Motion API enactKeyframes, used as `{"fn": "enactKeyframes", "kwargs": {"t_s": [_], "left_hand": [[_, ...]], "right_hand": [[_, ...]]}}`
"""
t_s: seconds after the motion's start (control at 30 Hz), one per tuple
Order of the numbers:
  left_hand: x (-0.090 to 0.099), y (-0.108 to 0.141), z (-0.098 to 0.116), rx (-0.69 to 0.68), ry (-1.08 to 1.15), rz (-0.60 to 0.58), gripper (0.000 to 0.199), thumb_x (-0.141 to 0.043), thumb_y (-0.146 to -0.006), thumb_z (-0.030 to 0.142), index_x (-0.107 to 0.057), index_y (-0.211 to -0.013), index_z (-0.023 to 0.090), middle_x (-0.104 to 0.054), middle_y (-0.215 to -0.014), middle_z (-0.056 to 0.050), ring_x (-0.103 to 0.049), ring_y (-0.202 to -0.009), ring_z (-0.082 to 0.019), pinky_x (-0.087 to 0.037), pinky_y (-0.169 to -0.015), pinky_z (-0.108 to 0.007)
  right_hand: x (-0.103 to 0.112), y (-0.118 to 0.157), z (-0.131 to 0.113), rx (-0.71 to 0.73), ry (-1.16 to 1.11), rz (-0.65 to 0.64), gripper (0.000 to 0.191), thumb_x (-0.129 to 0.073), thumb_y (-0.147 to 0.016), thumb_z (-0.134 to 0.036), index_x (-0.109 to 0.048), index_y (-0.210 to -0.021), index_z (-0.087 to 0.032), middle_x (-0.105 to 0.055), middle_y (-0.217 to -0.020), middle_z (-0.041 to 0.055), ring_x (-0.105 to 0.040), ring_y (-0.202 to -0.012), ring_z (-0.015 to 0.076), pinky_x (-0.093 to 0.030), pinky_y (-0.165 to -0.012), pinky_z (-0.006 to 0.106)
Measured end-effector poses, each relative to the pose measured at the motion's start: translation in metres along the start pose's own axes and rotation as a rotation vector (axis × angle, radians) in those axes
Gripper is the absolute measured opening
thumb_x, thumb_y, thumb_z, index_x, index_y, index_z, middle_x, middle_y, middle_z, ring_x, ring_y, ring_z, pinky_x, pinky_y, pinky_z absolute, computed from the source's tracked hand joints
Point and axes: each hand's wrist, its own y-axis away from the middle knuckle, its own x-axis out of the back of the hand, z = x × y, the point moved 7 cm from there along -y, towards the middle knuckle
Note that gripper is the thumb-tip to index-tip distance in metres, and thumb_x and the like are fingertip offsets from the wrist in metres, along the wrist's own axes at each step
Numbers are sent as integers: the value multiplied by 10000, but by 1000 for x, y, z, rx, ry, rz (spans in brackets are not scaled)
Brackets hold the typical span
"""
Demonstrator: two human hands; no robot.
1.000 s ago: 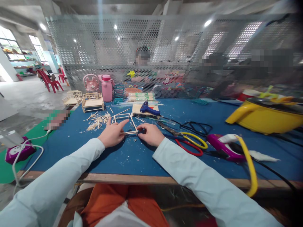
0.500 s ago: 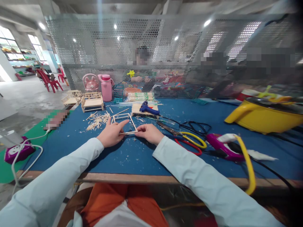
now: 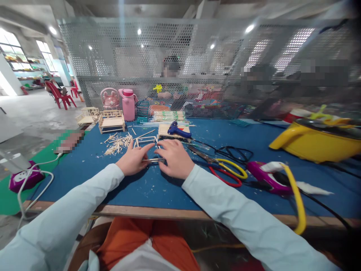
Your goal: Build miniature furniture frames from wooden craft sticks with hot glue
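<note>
the fingers of the left hand [image 3: 133, 161] were found bent and nearly closed at the near left of a stick frame [image 3: 146, 139], the forefinger reaching out over it. the near stick ran in between thumb and fingers, a hold judged to steady that side. the fingers of the right hand [image 3: 176, 159] were curved and moderately parted about the near right corner; whether they pinched it could not be told, since the hand hid the joint. the two hands faced each other across the near side, presumably to keep the slender piece square.

the frame lay low over the desk [image 3: 169, 195], directly before the person, its far side free of both hands. just beyond its left side was a heap of stick scraps [image 3: 118, 145], seemingly pushed aside to leave working room.

behind the frame, a blue glue gun [image 3: 179, 130] rested on a light wooden panel [image 3: 163, 131], its handle toward the right, probably to spare the desk from drips. scissors [image 3: 229, 169] lay beyond the right sleeve, blades pointing away and handles nearer the person, a sensible order for safe pickup.

farther off, two small wooden benches [image 3: 112, 122] stood upright at the back left, apparently out of elbow range, with a pink flask [image 3: 128, 106] just behind them.
</note>
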Motion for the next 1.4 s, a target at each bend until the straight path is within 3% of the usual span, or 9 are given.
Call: {"fn": "enactKeyframes", "kwargs": {"t_s": [0.13,0.23,0.3,0.43,0.53,0.7,0.97,1.13,1.4], "left_hand": [[-2,-1,-2,-1,7,7,609,-506,-774,198,-237,-1321,189,-667,-847,-14,-571,-943,-190,-68,-1027,-541],[-1,1,-2,4,16,-8,630,-514,-783,210,-210,-1335,195,-665,-847,-5,-561,-968,-191,-62,-1030,-543],[6,5,-4,24,3,11,685,-572,-760,257,-209,-1339,207,-647,-969,-34,-521,-1044,-214,-65,-1026,-556],[23,23,-19,200,-77,135,857,-727,-601,399,-287,-1310,203,-520,-1194,-116,-432,-1131,-295,-242,-979,-515],[20,36,-33,360,-59,123,730,-722,-573,478,-447,-1174,170,-572,-1048,-105,-498,-1012,-282,-382,-865,-423],[10,37,-33,450,-68,73,424,-635,-639,544,-595,-873,193,-587,-939,-76,-525,-951,-274,-413,-781,-402],[7,31,-29,459,-41,34,314,-592,-697,509,-649,-816,224,-622,-872,-41,-552,-884,-246,-401,-713,-360],[7,30,-30,435,-31,49,270,-544,-757,447,-668,-854,227,-628,-844,-39,-555,-848,-223,-395,-701,-333],[2,28,-31,424,-11,25,254,-535,-765,430,-682,-836,236,-615,-813,-38,-555,-807,-212,-384,-653,-305]], "right_hand": [[-14,-11,-7,80,101,-170,166,-580,-707,-245,-684,-816,-176,-600,-1061,123,-451,-1067,283,-101,-977,570],[-23,-14,-3,65,76,-209,135,-568,-742,-229,-689,-793,-197,-610,-1088,101,-436,-1105,270,-85,-974,595],[-26,-13,1,40,36,-218,123,-579,-749,-239,-687,-798,-205,-616,-1092,84,-435,-1116,260,-81,-974,602],[-28,-12,7,-16,-41,-225,101,-591,-751,-249,-684,-776,-217,-621,-1095,67,-442,-1115,251,-71,-971,611],[-29,-12,8,-24,-65,-231,93,-591,-751,-246,-681,-758,-224,-623,-1097,61,-448,-1113,252,-88,-965,612],[-25,-12,5,16,11,-197,100,-582,-760,-235,-679,-765,-215,-626,-1100,61,-453,-1110,254,-73,-977,592],[-25,-11,-5,110,96,-244,189,-468,-816,-173,-653,-783,-186,-680,-835,66,-555,-932,205,-42,-999,548],[-26,-10,-1,52,-2,-273,230,-460,-786,-121,-626,-924,-201,-673,-870,63,-583,-893,188,-75,-1001,538],[-25,-11,-2,-1,-49,-268,206,-458,-746,-113,-614,-858,-187,-649,-826,54,-561,-872,195,-108,-995,532]]}}
